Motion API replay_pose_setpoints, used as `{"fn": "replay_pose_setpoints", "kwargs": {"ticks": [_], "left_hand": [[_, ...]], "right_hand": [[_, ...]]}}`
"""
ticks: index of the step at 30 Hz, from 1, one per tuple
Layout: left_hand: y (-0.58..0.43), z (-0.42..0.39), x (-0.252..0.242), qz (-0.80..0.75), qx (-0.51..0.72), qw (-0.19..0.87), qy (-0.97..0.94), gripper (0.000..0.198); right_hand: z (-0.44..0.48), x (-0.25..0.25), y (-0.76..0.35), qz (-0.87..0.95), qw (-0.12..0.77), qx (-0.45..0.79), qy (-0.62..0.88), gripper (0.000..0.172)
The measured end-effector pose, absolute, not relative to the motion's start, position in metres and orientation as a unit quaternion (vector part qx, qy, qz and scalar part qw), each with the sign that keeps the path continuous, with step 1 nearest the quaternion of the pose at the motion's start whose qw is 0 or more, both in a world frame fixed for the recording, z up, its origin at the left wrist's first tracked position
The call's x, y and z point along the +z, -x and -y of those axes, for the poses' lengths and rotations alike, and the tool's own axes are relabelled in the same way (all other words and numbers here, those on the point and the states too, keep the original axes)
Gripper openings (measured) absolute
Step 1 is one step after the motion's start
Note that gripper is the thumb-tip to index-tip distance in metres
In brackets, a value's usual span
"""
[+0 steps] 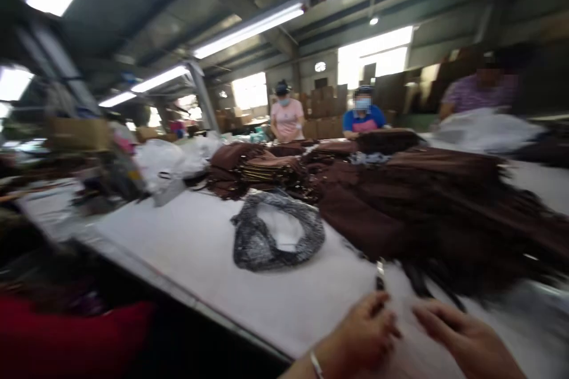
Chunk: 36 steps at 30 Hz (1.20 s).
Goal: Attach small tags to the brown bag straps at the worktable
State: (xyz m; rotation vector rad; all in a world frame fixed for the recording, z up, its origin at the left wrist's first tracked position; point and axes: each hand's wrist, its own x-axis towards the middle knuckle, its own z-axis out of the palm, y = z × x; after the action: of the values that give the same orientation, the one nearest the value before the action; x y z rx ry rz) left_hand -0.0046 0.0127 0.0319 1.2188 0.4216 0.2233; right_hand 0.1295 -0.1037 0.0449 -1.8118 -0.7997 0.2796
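Note:
My left hand (367, 331), with a bracelet at the wrist, is low in the head view, its fingers curled round the dark handle of a small metal-tipped tool (380, 275). What kind of tool it is cannot be made out. Just to its right is my right hand (464, 334), fingers stretched out and slightly blurred, with nothing seen in it. Beyond both hands lies a big heap of dark brown fabric pieces (422, 201), with dark straps hanging toward my right hand. A black crumpled plastic bag (278, 231) with a white middle lies on the white table (178, 249).
Stacked brown pieces (267, 169) and white plastic bags (164, 160) lie farther back. Three people stand or sit across the table, one behind a clear plastic bag (484, 130). The table's near edge runs diagonally at left; something red (71, 337) is at the lower left.

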Motion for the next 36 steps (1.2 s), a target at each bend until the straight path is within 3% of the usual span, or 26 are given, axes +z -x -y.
{"fn": "replay_pose_setpoints", "kwargs": {"ticks": [3,10,18,23,29,36], "left_hand": [[-0.01,-0.02,0.032,-0.247,0.096,0.806,-0.529,0.056],[-0.019,-0.049,0.059,-0.24,-0.036,0.892,-0.38,0.018],[-0.037,-0.05,0.08,-0.182,-0.031,0.909,-0.374,0.027],[-0.038,-0.043,0.075,-0.21,-0.023,0.877,-0.433,0.038],[-0.037,-0.038,0.067,-0.208,0.014,0.864,-0.459,0.044],[-0.035,-0.035,0.064,-0.217,0.032,0.849,-0.481,0.043]], "right_hand": [[0.144,0.064,-0.126,0.304,0.524,0.168,0.778,0.043],[0.15,0.076,-0.104,0.236,0.583,0.247,0.737,0.039],[0.155,0.075,-0.062,0.069,0.622,0.48,0.615,0.035],[0.144,0.05,-0.07,0.02,0.668,0.417,0.617,0.046],[0.136,0.057,-0.08,0.136,0.613,0.357,0.692,0.036],[0.13,0.058,-0.089,0.148,0.58,0.333,0.729,0.026]]}}
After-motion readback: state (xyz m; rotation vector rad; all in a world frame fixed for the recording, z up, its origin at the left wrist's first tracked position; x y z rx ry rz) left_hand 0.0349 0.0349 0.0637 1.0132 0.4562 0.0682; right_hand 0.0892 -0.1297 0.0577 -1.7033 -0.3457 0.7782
